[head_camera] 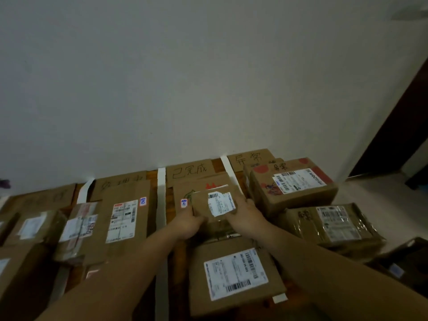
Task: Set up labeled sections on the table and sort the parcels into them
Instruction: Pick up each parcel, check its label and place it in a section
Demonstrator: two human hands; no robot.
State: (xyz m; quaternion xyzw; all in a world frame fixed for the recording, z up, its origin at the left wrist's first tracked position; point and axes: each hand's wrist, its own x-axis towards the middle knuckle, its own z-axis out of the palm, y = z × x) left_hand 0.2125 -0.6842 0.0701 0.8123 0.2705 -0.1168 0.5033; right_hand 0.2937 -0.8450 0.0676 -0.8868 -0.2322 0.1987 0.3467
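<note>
Sorting step: left hand (188, 222) and right hand (246, 213), fingers curled round its sides, hold a small torn-label parcel (215, 205) near the desk's (152, 176) far edge, before the 已完成 sign (190, 173). Next, likely, set it flat between the white tape strips (161, 205).

Pale wall (185, 77) in dim light, dark door (398, 126) right.

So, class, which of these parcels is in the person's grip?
The small parcel with the torn white label. The left grip and the right grip hold its two sides, while the others lie unheld.
</note>
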